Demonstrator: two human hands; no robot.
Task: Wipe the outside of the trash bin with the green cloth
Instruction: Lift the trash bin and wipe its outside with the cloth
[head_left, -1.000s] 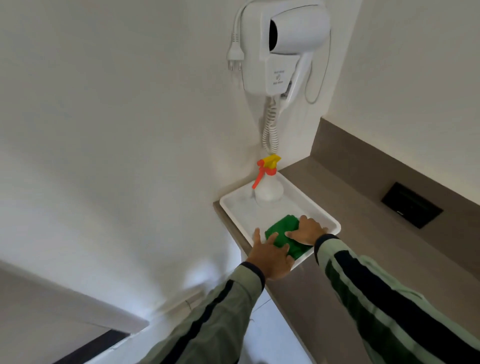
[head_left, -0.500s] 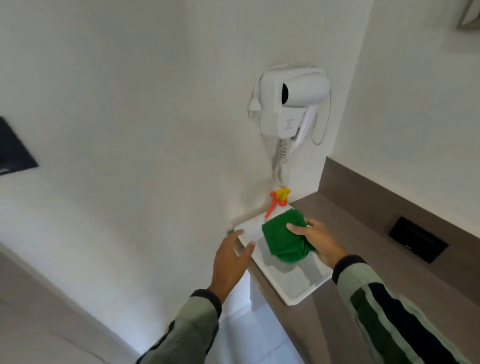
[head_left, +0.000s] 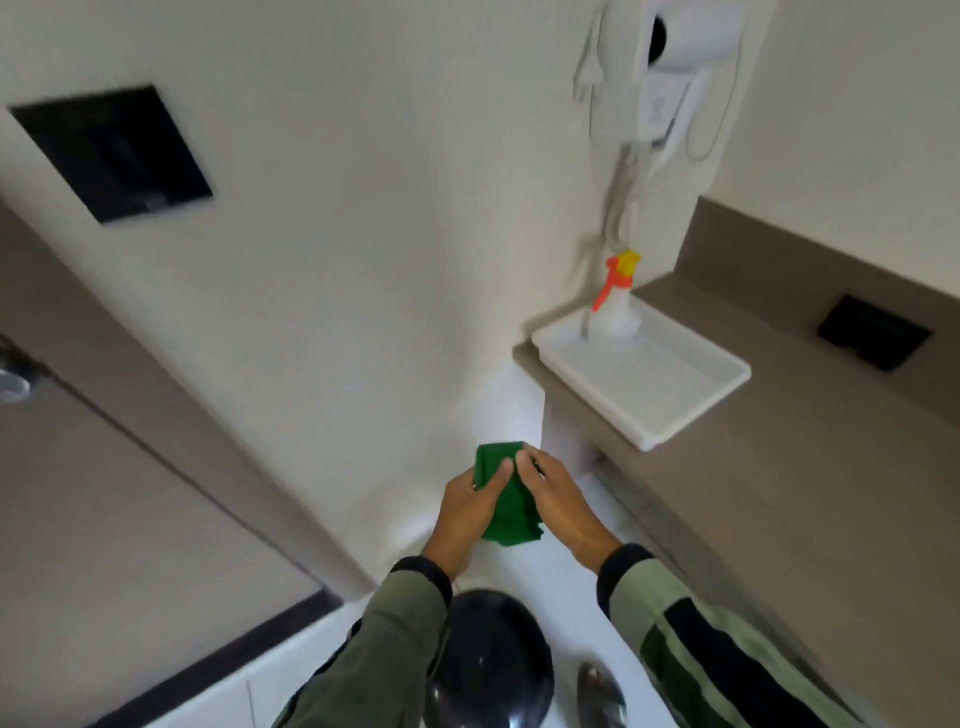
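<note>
The green cloth (head_left: 506, 499) is folded and held in the air between both hands, to the left of and below the counter edge. My left hand (head_left: 467, 512) grips its left side with the thumb on top. My right hand (head_left: 558, 506) pinches its right side. Below the hands, at the bottom of the view, stands a black glossy trash bin (head_left: 488, 660) with a domed lid; my left sleeve covers part of its left side. A shiny metal pedal (head_left: 600, 696) shows to the right of the bin.
A white tray (head_left: 691, 400) holding a spray bottle (head_left: 615, 306) with an orange trigger sits on the brown counter (head_left: 810, 499) at the right. A white hair dryer (head_left: 670, 67) hangs on the wall above. A black wall panel (head_left: 111, 150) is at the upper left.
The cloth was lifted out of the tray by my right hand and brought down left over the floor. My left hand joined it. The view tilted down, revealing the bin.
</note>
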